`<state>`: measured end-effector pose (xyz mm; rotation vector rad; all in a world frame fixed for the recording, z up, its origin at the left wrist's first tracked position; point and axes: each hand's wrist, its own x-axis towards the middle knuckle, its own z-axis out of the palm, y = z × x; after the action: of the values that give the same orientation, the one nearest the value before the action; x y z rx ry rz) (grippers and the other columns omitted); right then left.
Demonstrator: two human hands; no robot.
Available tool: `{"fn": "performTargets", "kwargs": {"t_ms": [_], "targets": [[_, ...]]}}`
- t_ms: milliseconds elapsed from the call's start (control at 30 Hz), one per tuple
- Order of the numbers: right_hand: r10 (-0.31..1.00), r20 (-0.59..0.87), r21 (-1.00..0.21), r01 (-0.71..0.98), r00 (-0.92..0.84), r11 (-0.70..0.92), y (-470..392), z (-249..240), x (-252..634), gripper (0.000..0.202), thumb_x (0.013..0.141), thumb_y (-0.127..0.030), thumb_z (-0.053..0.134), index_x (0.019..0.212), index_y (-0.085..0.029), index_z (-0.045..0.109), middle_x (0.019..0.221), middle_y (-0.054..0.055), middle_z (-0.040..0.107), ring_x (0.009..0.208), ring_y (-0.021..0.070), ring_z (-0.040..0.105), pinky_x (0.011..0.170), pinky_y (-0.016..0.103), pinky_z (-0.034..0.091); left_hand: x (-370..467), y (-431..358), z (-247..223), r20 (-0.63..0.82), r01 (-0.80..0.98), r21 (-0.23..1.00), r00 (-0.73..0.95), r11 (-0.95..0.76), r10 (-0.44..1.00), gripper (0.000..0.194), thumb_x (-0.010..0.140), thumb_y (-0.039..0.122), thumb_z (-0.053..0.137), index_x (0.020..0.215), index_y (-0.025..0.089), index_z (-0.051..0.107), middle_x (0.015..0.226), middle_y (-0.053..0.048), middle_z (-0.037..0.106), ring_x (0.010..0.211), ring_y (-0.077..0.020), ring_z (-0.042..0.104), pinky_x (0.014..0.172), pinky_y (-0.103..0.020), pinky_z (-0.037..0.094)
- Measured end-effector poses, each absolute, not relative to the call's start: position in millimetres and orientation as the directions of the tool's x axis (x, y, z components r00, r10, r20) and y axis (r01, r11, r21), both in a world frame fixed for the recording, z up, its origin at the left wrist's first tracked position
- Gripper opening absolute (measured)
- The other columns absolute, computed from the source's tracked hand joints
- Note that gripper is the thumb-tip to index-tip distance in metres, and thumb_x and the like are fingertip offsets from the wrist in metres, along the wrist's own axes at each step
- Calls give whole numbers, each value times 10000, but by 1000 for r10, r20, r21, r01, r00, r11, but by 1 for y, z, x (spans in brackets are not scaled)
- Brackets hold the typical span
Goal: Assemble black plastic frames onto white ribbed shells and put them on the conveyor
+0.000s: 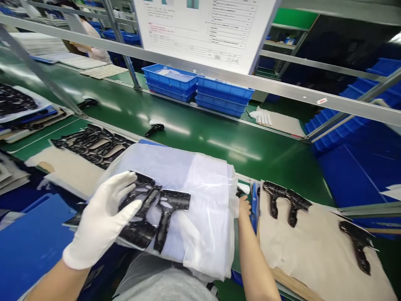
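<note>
My left hand [103, 219], in a white glove, lies flat with fingers spread on black T-shaped plastic parts [166, 209]. The parts rest on a stack of thin white sheets [206, 184] in front of me. My bare right hand [244, 207] is at the right edge of that stack, touching it, with its fingers hidden behind the sheets. Right of it, two joined black parts [286, 200] and another one [357, 242] lie on brown paper [313, 255].
A green conveyor belt [219, 138] runs beyond the stack, carrying black parts [154, 128]. More black parts [94, 144] lie at the left. Blue trays [200, 88] and white gloves [263, 118] sit across the belt. A metal rail [282, 90] and instruction sheet [206, 25] hang overhead. A co-worker [90, 37] stands far back.
</note>
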<state>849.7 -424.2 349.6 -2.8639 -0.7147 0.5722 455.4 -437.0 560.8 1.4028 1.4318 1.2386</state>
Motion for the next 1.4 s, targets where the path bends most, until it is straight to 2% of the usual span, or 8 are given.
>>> {"fn": "performTargets", "kwargs": {"t_ms": [167,300,433,567,733,900,1067,1400], "targets": [[632,-135,-395,544,763,-740,-456,410,842,486,964,-315,568,1391,-123,435,1329,160,551,1233,319,536,1042,551,429,412,-424,550,67,718,556,463,-419,884,360,794,269,705,1153,263,673,1397,-122,580,1340,-373,496,1110,-596,403],[853,-29,-554,702,521,-448,-488,467,783,490,999,-406,343,1384,-122,444,1275,181,577,1148,294,587,981,450,495,410,-410,520,-132,600,213,800,-771,586,449,654,177,797,1088,264,725,1503,-150,489,1419,-470,351,1103,-706,302],[986,-168,-621,775,8,-112,-499,511,691,353,992,-412,428,1262,-307,630,1161,51,667,988,189,675,875,290,543,422,-399,498,-127,444,161,895,-881,428,33,769,182,730,785,174,759,1446,-158,551,1404,-417,405,1156,-637,265],[931,-319,-558,829,-180,-31,-491,521,620,406,968,-242,501,1347,-349,600,1025,107,682,891,291,690,786,418,542,419,-389,521,-72,414,184,910,-892,408,167,865,151,602,768,150,737,1312,-165,648,1380,-356,449,1201,-609,160],[913,-402,-475,867,-65,-147,-482,507,576,301,874,-330,693,1141,-194,717,1051,215,642,980,430,638,822,541,483,394,-371,557,-86,661,630,581,-408,809,200,887,306,565,815,163,684,801,-97,727,883,-287,686,1075,-585,385],[926,-373,-630,717,55,-297,-495,523,602,242,927,-381,602,1115,-234,561,940,75,656,841,260,669,783,379,508,377,-373,556,-293,378,924,589,64,754,263,852,309,608,1068,162,581,791,-36,667,623,-178,628,615,-325,559],[876,-438,-717,511,200,-475,-512,518,660,236,916,-113,441,1117,-220,379,1007,32,681,818,160,698,741,284,538,381,-399,554,-501,29,761,662,648,558,439,715,227,815,1067,212,552,869,-1,618,578,-106,607,547,-231,503],[791,-373,-688,428,485,-587,-509,485,674,403,960,-332,563,1300,-121,516,1144,141,660,1071,286,635,987,518,462,418,-417,571,-501,-173,732,518,659,693,363,853,421,711,1117,195,607,892,-71,706,588,-108,603,482,-190,465]]}}
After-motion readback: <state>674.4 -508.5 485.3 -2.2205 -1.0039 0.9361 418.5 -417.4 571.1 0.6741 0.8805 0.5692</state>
